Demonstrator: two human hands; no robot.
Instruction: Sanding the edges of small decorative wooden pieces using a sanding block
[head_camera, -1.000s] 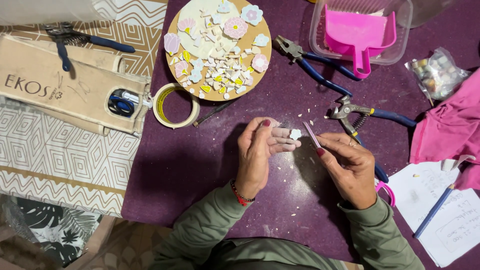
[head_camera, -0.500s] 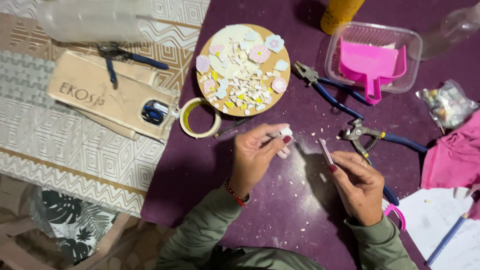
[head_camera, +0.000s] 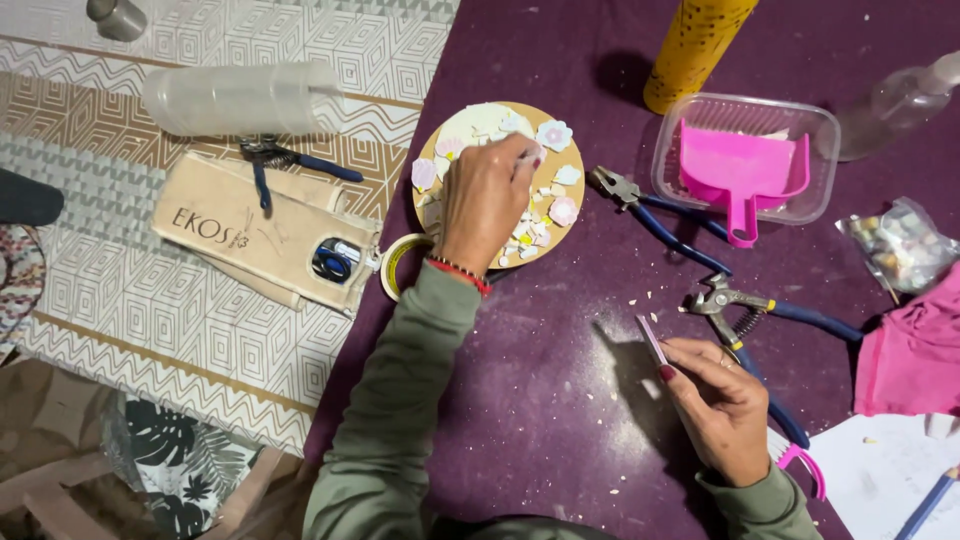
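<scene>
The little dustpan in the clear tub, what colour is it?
Bright pink dustpan, inside the clear tub; the head view shows it.

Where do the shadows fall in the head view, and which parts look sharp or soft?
Head view: light from the left, so the yellow tube and right hand cast shadows leftward on the purple table; left hand over the round wooden board slightly soft; pliers crisp; no strong glare.

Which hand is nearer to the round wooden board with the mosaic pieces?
Left. The left hand is over the round board; the right hand is apart, lower right.
</scene>
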